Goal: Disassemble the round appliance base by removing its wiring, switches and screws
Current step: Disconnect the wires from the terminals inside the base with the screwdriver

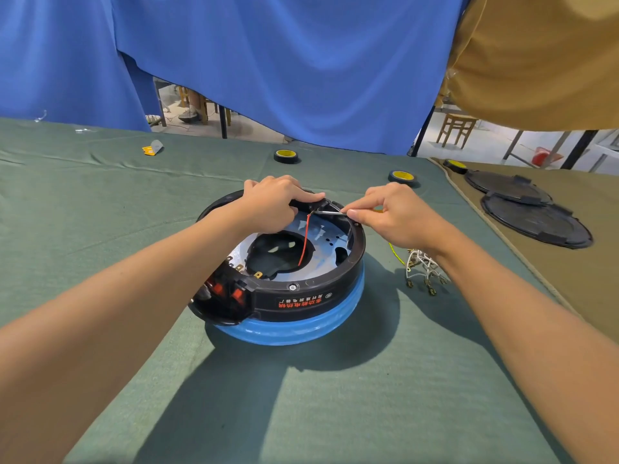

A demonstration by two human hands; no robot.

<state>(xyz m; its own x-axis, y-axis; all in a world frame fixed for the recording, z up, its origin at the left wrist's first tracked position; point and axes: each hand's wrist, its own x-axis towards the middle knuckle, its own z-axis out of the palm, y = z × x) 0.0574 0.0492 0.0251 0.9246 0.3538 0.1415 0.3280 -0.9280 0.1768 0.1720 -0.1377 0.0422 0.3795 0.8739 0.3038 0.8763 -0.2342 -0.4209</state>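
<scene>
Round base [301, 296] mid-counter, open side up, lying flat. Switch housing bulging from the rim toward the near-left corner, two red switches [231, 293] showing through dark translucent plastic. Black plastic ring above, glossy blue body below, red lettering upside down on the near wall, one small screw [292, 287] just above it. Inside, a shiny metal plate [328, 242] with a large round hole in the middle.

Red wire [304, 239] thin and nearly straight, long axis running from the far rim back down into that hole.

Left hand [271, 202] on the far rim, fingers curled over it and gripping. Right hand [395, 216] at the far-right rim, fingers pinching a thin metal tool [330, 213]; tool lying almost level, tip pointing left to where the red wire's upper end meets the rim.

Loose wire bundle [423, 269] beside the base toward the right edge, white leads with brass terminals, a yellow-green strand among them.

Counter [335, 396] draped in dull green woven cloth, creased near the far edge. Two tape rolls [285, 156] by the far edge, black with yellow cores, a third on the tan cloth [586, 296] covering the right side. Two flat black round lids [536, 222] overlapping on that cloth.

Blue curtain [301, 61] hanging behind, tan fabric at the upper right, a wooden stool [457, 127] on a pale floor beyond.
</scene>
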